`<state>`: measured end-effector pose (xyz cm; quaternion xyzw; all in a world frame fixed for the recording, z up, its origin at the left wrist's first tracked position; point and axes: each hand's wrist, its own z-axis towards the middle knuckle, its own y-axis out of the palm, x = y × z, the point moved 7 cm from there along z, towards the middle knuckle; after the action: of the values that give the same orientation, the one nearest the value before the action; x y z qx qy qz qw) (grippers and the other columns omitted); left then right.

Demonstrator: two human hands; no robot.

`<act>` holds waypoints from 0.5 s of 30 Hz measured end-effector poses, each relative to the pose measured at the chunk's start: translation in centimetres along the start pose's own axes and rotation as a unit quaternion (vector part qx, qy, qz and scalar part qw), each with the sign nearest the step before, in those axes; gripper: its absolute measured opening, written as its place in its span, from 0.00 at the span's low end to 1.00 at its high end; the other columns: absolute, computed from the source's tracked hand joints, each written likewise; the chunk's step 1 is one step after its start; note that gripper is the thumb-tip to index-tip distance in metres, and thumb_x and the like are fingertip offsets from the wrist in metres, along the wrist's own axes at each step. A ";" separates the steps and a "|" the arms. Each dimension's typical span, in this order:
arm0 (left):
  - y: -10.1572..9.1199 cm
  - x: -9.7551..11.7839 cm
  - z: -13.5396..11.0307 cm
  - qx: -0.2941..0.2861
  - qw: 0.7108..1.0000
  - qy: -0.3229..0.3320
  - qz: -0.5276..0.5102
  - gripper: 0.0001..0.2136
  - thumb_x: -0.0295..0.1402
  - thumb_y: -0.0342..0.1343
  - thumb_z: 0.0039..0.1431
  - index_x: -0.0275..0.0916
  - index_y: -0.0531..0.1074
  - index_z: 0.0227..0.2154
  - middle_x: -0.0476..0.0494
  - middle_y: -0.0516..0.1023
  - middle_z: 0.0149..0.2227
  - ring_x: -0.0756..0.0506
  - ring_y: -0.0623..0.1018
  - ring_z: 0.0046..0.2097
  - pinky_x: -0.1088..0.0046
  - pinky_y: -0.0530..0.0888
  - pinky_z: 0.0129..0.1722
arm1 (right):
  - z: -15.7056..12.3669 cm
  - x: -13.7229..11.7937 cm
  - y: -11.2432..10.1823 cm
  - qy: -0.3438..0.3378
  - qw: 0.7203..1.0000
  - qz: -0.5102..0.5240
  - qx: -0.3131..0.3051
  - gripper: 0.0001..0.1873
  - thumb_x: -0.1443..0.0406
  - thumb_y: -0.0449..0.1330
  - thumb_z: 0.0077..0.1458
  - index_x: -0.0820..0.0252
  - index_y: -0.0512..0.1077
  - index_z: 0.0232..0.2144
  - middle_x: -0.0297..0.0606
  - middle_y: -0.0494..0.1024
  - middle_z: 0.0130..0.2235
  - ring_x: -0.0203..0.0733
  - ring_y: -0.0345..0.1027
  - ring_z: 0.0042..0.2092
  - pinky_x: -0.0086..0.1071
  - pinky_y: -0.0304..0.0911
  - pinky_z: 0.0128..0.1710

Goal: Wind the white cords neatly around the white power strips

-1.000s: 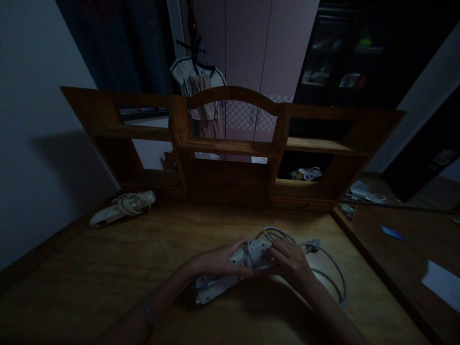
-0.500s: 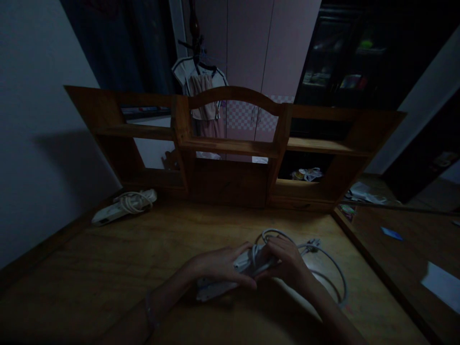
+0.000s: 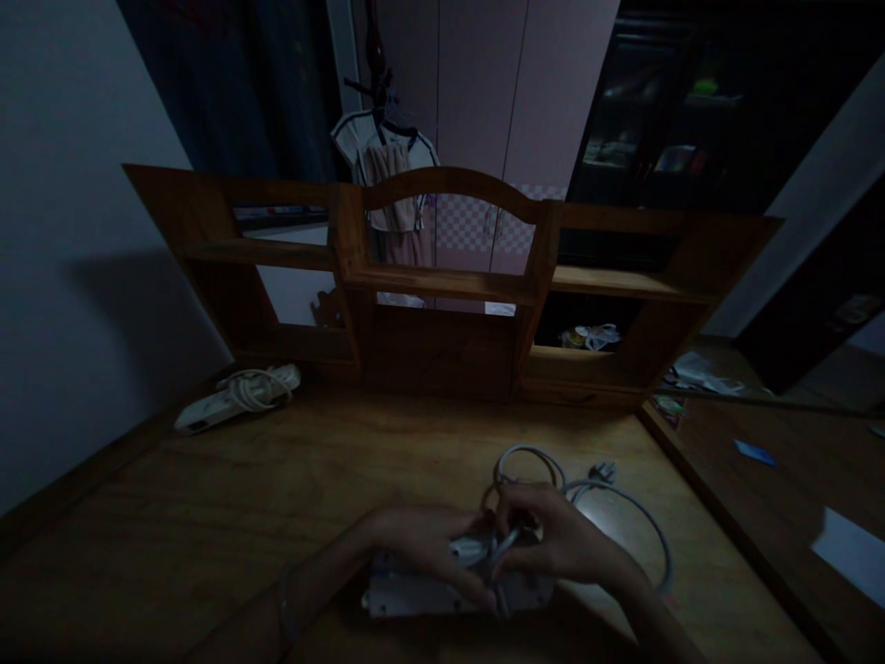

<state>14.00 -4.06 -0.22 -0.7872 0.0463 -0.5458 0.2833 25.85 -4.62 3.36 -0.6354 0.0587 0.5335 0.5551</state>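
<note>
A white power strip is low in the middle of the view, over the wooden desk, its long side towards me. My left hand grips it from the left, with the thumb over its near side and the fingers behind. The grey cord is wrapped round the strip near its middle. My right hand pinches this cord between thumb and fingers, just right of my left hand. From there the cord loops behind and to the right across the desk, and its plug lies at the right.
A second power strip, bound with its own cord, lies at the back left by the wall. A wooden shelf unit stands along the desk's far edge. To the right, a brown surface holds a blue card and white paper.
The power strip has turned from slanted to nearly level and come nearer to me. My right hand has moved down and shifted from the strip's end to the cord.
</note>
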 end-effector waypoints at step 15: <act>1.0 0.4 0.5 -0.033 0.986 0.071 -0.148 0.35 0.45 0.59 0.51 0.46 0.55 0.62 0.47 0.63 0.60 0.39 0.64 0.59 0.63 0.62 0.57 | 0.4 2.7 -1.7 -0.030 0.995 -0.014 0.093 0.19 0.51 0.67 0.45 0.60 0.70 0.29 0.34 0.73 0.30 0.38 0.66 0.33 0.29 0.61 0.33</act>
<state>14.79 -4.83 -0.52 -0.7537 -0.0329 -0.6343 0.1688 27.89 -2.29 2.57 -0.5656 0.0829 0.5365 0.6208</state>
